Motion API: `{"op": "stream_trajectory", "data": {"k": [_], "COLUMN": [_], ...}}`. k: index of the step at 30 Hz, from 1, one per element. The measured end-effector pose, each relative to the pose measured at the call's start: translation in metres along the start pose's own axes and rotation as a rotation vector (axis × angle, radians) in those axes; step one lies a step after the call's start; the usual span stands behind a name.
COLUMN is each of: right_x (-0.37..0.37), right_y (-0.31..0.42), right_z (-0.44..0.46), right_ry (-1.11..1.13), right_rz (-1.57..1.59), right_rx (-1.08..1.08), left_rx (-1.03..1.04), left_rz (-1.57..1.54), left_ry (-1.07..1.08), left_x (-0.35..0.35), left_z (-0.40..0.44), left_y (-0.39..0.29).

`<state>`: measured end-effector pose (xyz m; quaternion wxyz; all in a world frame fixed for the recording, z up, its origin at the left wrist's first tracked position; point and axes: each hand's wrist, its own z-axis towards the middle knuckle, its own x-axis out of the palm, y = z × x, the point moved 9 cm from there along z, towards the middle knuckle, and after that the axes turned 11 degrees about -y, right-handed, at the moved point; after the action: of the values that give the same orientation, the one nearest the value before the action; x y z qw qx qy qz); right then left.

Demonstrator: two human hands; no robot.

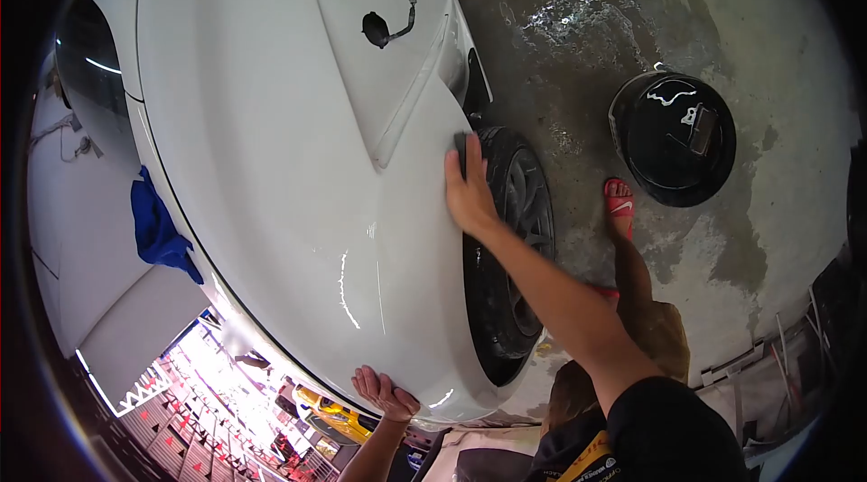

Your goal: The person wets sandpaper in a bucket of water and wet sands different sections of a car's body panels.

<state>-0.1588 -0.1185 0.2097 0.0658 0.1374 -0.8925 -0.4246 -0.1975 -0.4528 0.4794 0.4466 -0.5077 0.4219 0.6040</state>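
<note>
A white car body panel (271, 121) fills the middle of the view, wet or glossy in places. My right hand (471, 197) presses on its edge above the wheel (519, 238), with its fingers over a small dark pad (461, 149) that is mostly hidden. My left hand (386, 394) rests on the lower edge of the panel, fingers spread a little, holding nothing. Further up the panel, a short cable with a connector (412, 8) comes out of a round hole.
A black bucket (673, 143) with dark liquid and a block in it stands on the wet concrete floor (578, 57). One foot in a red sandal (619, 202) is beside it. A blue cloth (158, 220) hangs at left; a yellow car (334, 414) is in the background.
</note>
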Motion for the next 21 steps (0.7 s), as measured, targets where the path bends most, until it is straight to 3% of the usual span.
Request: {"op": "stream_trajectory", "data": {"k": [3,6,8,11,18,21], "right_x": [0.008,0.005,0.004,0.013,0.014,0.022], "right_y": [0.021,0.015,0.020,0.043,0.050,0.060], "right_z": [0.044,-0.002,0.000,0.072,-0.001,0.081], "right_ry": [0.019,0.046,0.063,0.064,0.059,0.009], "right_rz": [-0.080,-0.056,-0.032,-0.082,-0.174,-0.107], "right_rx": [-0.237,-0.438,-0.428,-0.473,-0.491,-0.402], "left_rx": [-0.009,-0.018,-0.009,-0.013,-0.020,-0.030], "left_rz": [0.001,-0.009,-0.009,-0.009,-0.001,-0.006], "left_ry": [-0.006,-0.006,0.002,0.006,-0.016,-0.010], "left_x": [0.001,0.001,-0.002,0.000,-0.002,-0.001], "left_z": [-0.003,-0.007,-0.008,-0.008,-0.009,-0.009], "left_y": [0.003,0.006,0.005,0.006,0.004,0.005]}}
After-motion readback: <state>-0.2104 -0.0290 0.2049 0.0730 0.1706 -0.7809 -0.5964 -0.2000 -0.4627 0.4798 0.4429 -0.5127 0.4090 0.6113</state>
